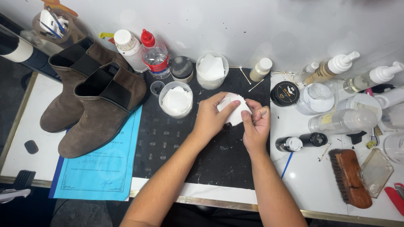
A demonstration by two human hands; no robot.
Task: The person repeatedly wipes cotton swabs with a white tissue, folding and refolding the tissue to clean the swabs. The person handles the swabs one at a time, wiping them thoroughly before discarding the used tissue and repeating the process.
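Fingers (223,110) of the left hand (209,120) curl around a small stack of white pads (234,110), thumb across its face and fingertips behind; the stack is pinched, held above the black mat (185,147) and not resting on it; the right hand (256,126) closes on the stack's right edge, and a thin stick (262,114) pokes out between its fingers, so both hands are closed on something. As a judgement, the work looks early: the pads look clean and unused; the brown suede boots (90,101) stand untouched at the left, well apart from both hands; the brush (350,177) lies unused at the right; two cups (176,99) of pads stand just behind the hands.
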